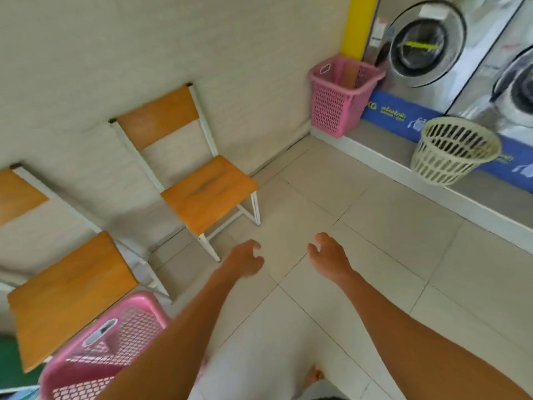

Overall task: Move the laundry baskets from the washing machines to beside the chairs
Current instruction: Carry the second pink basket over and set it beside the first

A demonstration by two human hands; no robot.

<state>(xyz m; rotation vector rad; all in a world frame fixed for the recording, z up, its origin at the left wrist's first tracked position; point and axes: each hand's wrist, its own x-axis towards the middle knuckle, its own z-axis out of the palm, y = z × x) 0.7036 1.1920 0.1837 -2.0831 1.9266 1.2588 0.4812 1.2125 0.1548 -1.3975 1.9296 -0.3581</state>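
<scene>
Where the view begins at the person's feet, a pink basket [106, 350] sits at the lower left, tight against the front corner of the nearer chair [69, 293] and partly hidden by the left forearm. To its right the tiled floor [360, 269] lies open all the way to the raised ledge [427, 180] under the washing machines [427, 44]. Both arms reach forward over that bare floor, side by side and apart. The left hand [245, 259] holds nothing, its fingers loosely curled and spread; the right hand [328, 256] is likewise empty, fingers half-bent, palm turned inward. Beyond the left hand, the farther chair [202, 186] stands against the wall. On the ledge, a round cream basket [452, 153] rests tilted against the machines' front, and a tall pink basket [340, 95] fills the far corner beside the yellow post [359, 24].
</scene>
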